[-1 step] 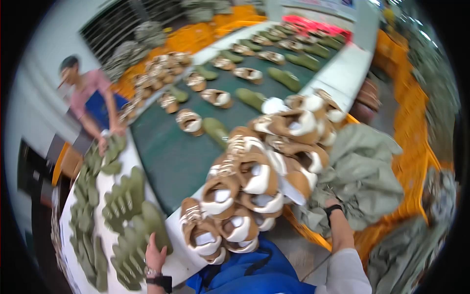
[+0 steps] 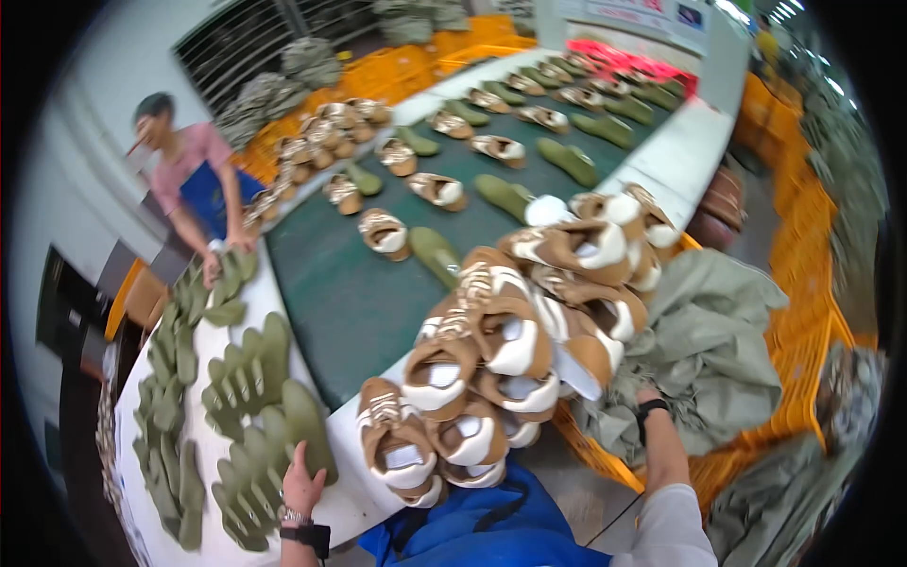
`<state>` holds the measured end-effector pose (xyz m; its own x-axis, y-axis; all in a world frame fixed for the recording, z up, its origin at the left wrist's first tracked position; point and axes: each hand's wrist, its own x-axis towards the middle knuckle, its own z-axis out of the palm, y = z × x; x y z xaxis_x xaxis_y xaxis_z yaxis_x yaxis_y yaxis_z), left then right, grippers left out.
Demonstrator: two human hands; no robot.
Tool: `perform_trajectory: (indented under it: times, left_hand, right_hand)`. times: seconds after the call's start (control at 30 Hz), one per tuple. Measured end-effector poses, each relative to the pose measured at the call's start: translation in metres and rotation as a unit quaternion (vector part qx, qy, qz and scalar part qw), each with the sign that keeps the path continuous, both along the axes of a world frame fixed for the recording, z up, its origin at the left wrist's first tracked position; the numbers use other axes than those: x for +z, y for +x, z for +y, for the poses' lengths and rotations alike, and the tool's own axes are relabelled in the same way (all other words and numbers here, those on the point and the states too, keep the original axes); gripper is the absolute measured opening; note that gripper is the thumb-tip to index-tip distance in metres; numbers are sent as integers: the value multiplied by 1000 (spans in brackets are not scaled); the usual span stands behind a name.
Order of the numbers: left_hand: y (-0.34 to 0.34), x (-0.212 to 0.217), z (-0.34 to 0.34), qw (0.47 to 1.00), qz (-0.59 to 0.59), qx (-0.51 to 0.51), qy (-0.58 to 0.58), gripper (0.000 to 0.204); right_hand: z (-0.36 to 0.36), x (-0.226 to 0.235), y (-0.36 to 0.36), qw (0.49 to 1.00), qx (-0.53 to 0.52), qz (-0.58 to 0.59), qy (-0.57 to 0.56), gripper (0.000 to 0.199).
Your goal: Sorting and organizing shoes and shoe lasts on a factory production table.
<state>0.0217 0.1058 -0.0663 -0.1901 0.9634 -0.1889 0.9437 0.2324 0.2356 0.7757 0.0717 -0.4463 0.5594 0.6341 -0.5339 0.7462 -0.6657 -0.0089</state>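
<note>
My left hand (image 2: 302, 487) is at the near end of the white table, beside a green shoe last (image 2: 307, 430). Its thumb and index finger are spread, and the fingertips seem to touch that last; no grip on it shows. Several more green lasts lie in rows left of the hand. My right hand (image 2: 648, 399) reaches into a grey-green cloth (image 2: 704, 350) in an orange crate (image 2: 595, 452); folds hide its fingers. Between my arms, brown and white shoes (image 2: 482, 350) are heaped on the table edge.
A dark green belt (image 2: 350, 302) carries spaced shoes and green lasts away from me. At the far left, a co-worker (image 2: 194, 180) in a pink shirt and blue apron handles green lasts. Orange crates (image 2: 803, 302) line the right side. More shoes (image 2: 331, 128) are piled beyond the belt.
The whole view has shifted slightly, so the belt and shoes appear a little further right. Both my hands stay at nearly the same places, by the lasts and in the cloth.
</note>
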Motion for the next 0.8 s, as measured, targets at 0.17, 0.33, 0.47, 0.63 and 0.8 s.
perform_trajectory:
  times: [0.17, 0.33, 0.47, 0.63, 0.8]
  left_hand:
    - [-58, 23, -68, 996, 73, 27, 42, 64]
    - [-54, 22, -63, 996, 65, -17, 52, 61]
    - [-44, 16, -49, 993, 56, -45, 98, 51]
    - [-49, 13, -64, 993, 38, -51, 101, 48]
    - [-39, 18, -95, 993, 17, -48, 104, 46]
  right_hand:
    - [86, 181, -88, 960, 255, 89, 73, 38]
    - [9, 298, -133, 897, 72, -4, 436, 18]
    - [-42, 286, -203, 887, 31, 46, 458, 19]
    - [-49, 241, -251, 921, 101, 52, 373, 29]
    - [-30, 214, -267, 884, 92, 131, 440, 51]
